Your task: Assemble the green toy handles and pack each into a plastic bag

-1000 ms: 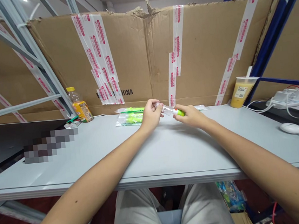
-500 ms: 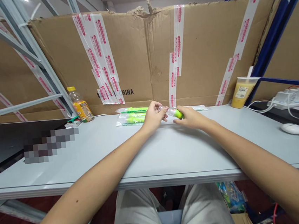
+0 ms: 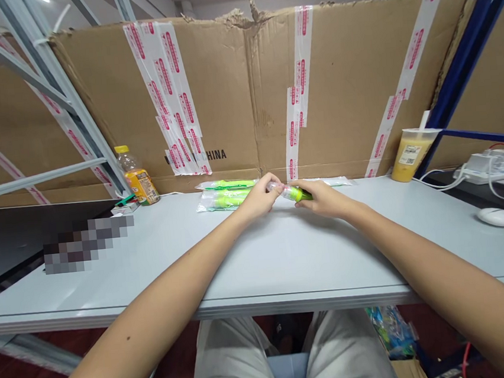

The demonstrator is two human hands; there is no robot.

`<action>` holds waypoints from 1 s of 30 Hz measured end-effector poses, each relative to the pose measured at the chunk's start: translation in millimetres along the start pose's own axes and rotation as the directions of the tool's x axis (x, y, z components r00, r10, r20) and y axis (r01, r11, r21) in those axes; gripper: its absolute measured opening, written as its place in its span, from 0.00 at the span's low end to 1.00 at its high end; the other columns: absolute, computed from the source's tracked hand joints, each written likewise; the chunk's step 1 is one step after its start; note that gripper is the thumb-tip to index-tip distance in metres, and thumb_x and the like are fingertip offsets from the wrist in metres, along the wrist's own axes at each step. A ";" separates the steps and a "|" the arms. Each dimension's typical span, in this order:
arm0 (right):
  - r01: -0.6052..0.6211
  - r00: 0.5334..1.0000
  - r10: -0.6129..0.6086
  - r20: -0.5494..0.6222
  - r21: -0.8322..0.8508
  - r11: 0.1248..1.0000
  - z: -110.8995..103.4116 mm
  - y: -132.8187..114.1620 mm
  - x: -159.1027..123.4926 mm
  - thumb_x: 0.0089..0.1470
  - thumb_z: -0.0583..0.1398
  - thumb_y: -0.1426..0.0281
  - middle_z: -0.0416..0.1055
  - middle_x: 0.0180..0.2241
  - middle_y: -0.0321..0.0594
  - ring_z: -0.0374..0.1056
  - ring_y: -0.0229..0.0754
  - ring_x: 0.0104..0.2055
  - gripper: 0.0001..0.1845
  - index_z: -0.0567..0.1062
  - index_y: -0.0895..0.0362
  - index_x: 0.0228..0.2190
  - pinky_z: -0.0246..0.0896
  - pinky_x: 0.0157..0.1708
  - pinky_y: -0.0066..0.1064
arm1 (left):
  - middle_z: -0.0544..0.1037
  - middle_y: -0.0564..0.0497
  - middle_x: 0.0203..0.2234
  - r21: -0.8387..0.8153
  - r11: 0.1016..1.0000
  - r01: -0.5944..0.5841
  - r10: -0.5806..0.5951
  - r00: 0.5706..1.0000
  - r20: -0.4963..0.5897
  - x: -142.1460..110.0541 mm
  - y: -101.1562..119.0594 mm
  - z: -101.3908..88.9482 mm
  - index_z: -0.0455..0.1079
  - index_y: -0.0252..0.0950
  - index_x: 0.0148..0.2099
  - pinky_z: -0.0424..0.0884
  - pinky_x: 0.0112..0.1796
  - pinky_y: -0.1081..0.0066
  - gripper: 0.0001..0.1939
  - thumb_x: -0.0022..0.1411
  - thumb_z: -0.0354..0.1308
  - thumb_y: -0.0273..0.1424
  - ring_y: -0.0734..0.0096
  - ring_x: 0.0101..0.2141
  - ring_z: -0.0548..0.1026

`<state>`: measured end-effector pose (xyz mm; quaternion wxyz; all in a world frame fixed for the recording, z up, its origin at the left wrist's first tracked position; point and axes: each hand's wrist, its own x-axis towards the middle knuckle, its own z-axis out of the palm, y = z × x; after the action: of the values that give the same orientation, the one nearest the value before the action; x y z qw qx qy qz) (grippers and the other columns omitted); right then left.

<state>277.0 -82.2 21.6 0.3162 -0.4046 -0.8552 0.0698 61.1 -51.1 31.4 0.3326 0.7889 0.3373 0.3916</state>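
Between my hands is a bright green, tube-like item (image 3: 296, 193) with clear plastic at its left end; I cannot tell its exact kind. My left hand (image 3: 262, 197) pinches the clear end between thumb and fingers. Around the green end, the fingers of my right hand (image 3: 324, 197) are closed, hiding part of it. Just left of and behind my left hand lie long green items in clear plastic sleeves (image 3: 224, 200), flat on the grey table (image 3: 259, 259). Another clear sleeve (image 3: 334, 181) lies behind my right hand.
A juice bottle (image 3: 141, 185) stands at the back left. At the back right are a lidded cup of yellow drink (image 3: 411, 156), a white power strip with cables (image 3: 484, 166) and a white mouse (image 3: 498, 217). A taped cardboard sheet (image 3: 234, 95) walls off the back.
The fingers of my left hand have closed further over the clear end. More of the green part shows by my right hand, which has barely moved.
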 end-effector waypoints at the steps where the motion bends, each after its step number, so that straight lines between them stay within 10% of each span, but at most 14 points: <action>1: -0.003 1.000 0.003 0.006 0.012 1.000 -1.0 1.0 -0.3 0.54 0.61 0.70 0.75 0.45 0.42 0.68 0.44 0.42 0.25 0.71 0.56 0.54 0.58 0.42 0.32 | 0.64 0.60 0.20 0.007 1.000 -0.021 0.021 0.999 0.042 0.0 0.7 -2.7 0.63 0.39 0.41 0.61 0.21 0.76 0.10 0.64 0.56 0.39 0.78 0.19 0.64; 4: -0.033 0.999 0.032 0.017 0.056 0.998 -3.5 3.8 -0.4 0.54 0.62 0.68 0.76 0.42 0.41 0.68 0.43 0.39 0.25 0.71 0.55 0.54 0.59 0.40 0.32 | 0.69 0.55 0.28 -0.028 0.998 -0.056 0.058 0.991 0.118 0.2 3.1 -7.1 0.64 0.39 0.45 0.66 0.25 0.76 0.12 0.59 0.60 0.32 0.75 0.27 0.70; 8: -0.059 0.998 0.059 0.003 0.082 0.995 -4.1 3.1 1.3 0.53 0.62 0.67 0.75 0.38 0.38 0.67 0.42 0.36 0.24 0.72 0.54 0.52 0.58 0.38 0.32 | 0.73 0.50 0.38 -0.073 0.996 0.049 -0.051 0.998 -0.039 1.8 8.2 -4.1 0.63 0.39 0.47 0.67 0.24 0.75 0.15 0.60 0.59 0.37 0.73 0.30 0.74; 12: -0.038 0.999 0.038 0.004 0.087 0.995 -2.8 0.3 1.8 0.53 0.62 0.68 0.75 0.38 0.39 0.66 0.42 0.36 0.23 0.72 0.54 0.52 0.58 0.39 0.32 | 0.73 0.51 0.22 0.156 0.964 0.215 -0.191 0.969 -0.156 1.3 14.7 -6.0 0.66 0.35 0.33 0.60 0.22 0.73 0.26 0.65 0.48 0.54 0.74 0.20 0.67; 15: -0.027 1.000 0.026 0.008 0.102 0.994 -2.5 0.4 1.2 0.53 0.62 0.68 0.75 0.39 0.39 0.66 0.42 0.37 0.25 0.72 0.54 0.53 0.59 0.39 0.33 | 0.68 0.52 0.15 0.263 0.943 0.203 -0.188 0.979 -0.082 -2.4 18.6 -12.7 0.64 0.35 0.25 0.58 0.23 0.72 0.28 0.65 0.48 0.54 0.75 0.18 0.63; 21: -0.027 1.000 0.027 0.002 0.088 0.996 -5.4 1.7 0.6 0.52 0.63 0.69 0.76 0.42 0.39 0.68 0.42 0.39 0.26 0.73 0.53 0.54 0.59 0.41 0.33 | 0.72 0.55 0.29 0.007 1.000 0.010 -0.011 0.990 0.139 -5.4 17.5 -16.3 0.63 0.39 0.43 0.64 0.23 0.76 0.13 0.58 0.61 0.34 0.75 0.26 0.71; 30: -0.045 0.998 0.044 0.050 0.019 0.999 -5.2 -4.3 0.7 0.55 0.63 0.63 0.77 0.45 0.42 0.68 0.44 0.42 0.26 0.73 0.53 0.55 0.59 0.42 0.34 | 0.71 0.54 0.21 0.098 0.988 0.121 -0.134 0.982 0.130 -3.5 11.1 -13.0 0.65 0.36 0.35 0.60 0.21 0.74 0.18 0.63 0.56 0.48 0.77 0.17 0.66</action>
<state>277.0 -85.2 27.6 0.2974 -0.4185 -0.8528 0.0957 51.5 -56.5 45.0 0.3434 0.8047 0.3809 0.2990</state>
